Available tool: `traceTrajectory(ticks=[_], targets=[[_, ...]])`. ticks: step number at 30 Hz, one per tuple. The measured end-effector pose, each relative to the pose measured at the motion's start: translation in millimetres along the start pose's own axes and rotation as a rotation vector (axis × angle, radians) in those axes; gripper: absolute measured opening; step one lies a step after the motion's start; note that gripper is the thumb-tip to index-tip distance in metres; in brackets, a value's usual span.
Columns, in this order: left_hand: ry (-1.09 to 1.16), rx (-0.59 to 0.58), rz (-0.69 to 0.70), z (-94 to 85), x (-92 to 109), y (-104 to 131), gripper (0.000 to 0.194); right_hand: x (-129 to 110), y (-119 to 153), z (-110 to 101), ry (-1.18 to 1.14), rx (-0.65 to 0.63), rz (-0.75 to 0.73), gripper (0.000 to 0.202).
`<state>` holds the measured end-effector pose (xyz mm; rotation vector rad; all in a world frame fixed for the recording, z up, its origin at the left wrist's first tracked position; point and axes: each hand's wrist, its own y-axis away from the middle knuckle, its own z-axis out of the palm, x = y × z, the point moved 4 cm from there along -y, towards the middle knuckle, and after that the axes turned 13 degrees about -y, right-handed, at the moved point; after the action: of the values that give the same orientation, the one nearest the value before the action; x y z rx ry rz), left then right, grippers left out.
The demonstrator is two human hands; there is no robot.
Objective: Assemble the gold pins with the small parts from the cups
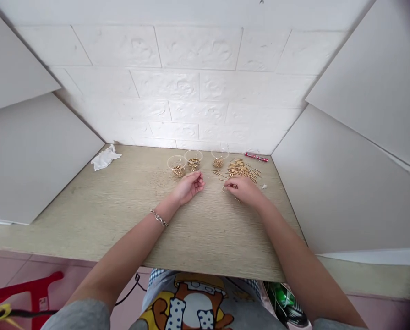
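Observation:
My left hand (191, 187) is turned palm up over the table, its fingers curled and the thumb near the fingertips; anything between them is too small to make out. Close to its fingertips stand two clear cups with small gold-coloured pieces, one cup (176, 162) at the left and another cup (193, 158) beside it. My right hand (243, 189) is closed in a pinch, palm down, with a small gold-coloured piece (223, 188) at its fingertips. Just beyond it lies a loose pile of thin gold-coloured sticks (242, 169).
A third clear cup (220, 153) holds gold-coloured pieces at the back. Behind the pile lies a red tube-like packet (256, 156). Crumpled white tissue (105, 157) rests at the back left. A white brick-pattern wall (198, 85) and pale side panels (363, 183) enclose the table (122, 197).

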<state>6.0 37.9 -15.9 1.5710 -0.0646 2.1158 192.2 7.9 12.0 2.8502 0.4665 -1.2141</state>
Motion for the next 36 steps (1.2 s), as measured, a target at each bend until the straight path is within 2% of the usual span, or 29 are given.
traceTrajectory(ticks=[4, 14, 21, 28, 36], targets=[[-0.124, -0.035, -0.005, 2.2, 0, -1, 0.024, 0, -1, 8, 0.053, -0.093, -0.023, 0.016], [-0.308, -0.073, 0.002, 9.0, -2, 1, 0.031, -2, -4, 16, 0.065, -0.109, -0.054, 0.022], [-0.256, -0.034, -0.011, 11.8, -2, 3, 0.035, 0, -8, 21, 0.043, -0.045, -0.022, 0.019], [-0.23, -0.052, -0.027, 10.1, -2, 2, 0.027, 0, -10, 24, 0.155, 0.006, 0.033, 0.02], [-0.238, -0.064, -0.042, 8.5, -3, 0, 0.024, 2, -10, 26, 0.179, 0.047, 0.017, 0.021]])
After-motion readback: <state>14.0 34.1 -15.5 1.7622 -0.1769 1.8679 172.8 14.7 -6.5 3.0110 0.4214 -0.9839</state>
